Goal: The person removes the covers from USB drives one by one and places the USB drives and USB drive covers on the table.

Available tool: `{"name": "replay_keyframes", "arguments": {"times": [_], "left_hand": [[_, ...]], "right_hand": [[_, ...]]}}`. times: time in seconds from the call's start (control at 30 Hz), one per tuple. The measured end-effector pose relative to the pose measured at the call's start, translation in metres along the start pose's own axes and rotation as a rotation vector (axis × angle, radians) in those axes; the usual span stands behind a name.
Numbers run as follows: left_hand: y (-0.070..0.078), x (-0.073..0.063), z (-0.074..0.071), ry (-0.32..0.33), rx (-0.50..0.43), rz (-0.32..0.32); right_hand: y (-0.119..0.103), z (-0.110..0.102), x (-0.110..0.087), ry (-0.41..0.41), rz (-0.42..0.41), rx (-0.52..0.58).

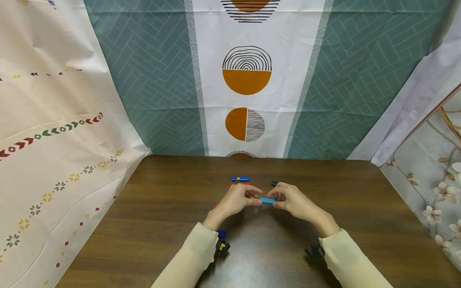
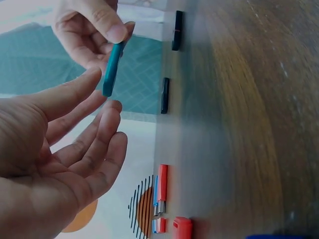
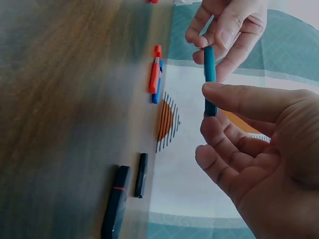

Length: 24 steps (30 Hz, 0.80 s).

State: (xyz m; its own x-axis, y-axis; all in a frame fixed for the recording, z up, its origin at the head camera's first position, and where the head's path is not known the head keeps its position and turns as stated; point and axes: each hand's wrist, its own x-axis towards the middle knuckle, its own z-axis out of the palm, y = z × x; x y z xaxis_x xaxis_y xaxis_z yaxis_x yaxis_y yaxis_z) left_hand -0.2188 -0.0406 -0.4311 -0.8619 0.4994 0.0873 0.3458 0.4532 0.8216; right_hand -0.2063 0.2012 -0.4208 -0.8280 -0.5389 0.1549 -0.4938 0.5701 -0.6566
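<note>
Low over the middle of the table, my right hand (image 1: 294, 200) pinches a teal USB stick (image 1: 267, 200) between thumb and fingertips. In the right wrist view the stick (image 3: 210, 67) stands upright, its lower part held by the right thumb (image 3: 239, 99). My left hand (image 1: 235, 201) is at the other end of the stick. Seen from the left wrist, the left hand (image 2: 75, 144) has its fingers spread and loosely bent, the thumb tip right beside the stick's end (image 2: 108, 87). Whether the left fingertips touch it I cannot tell.
Farther back lies a blue USB stick (image 1: 243, 179) with its cap off, a red one (image 3: 154, 77) in front of it. Two black sticks, one larger (image 3: 115, 201) and one smaller (image 3: 141, 174), lie toward the right. A red piece (image 2: 183, 228) and a blue piece (image 1: 222, 234) are near my left arm.
</note>
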Motion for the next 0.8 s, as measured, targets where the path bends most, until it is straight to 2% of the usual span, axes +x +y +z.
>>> {"name": "replay_keyframes", "arguments": {"times": [0.1,0.4,0.6,0.8], "left_hand": [[0.001,0.0,-0.001,0.008,-0.007,0.016],[0.002,0.001,-0.004,0.05,0.004,0.009],[-0.001,0.001,-0.003,0.124,0.03,0.028],[0.002,0.001,-0.004,0.162,0.033,0.053]], "right_hand": [[-0.002,-0.002,0.002,0.002,-0.005,-0.005],[-0.007,-0.003,0.008,0.053,-0.021,-0.011],[-0.012,-0.002,0.01,0.074,-0.026,-0.005],[-0.009,0.0,0.009,0.155,-0.052,0.03]]}}
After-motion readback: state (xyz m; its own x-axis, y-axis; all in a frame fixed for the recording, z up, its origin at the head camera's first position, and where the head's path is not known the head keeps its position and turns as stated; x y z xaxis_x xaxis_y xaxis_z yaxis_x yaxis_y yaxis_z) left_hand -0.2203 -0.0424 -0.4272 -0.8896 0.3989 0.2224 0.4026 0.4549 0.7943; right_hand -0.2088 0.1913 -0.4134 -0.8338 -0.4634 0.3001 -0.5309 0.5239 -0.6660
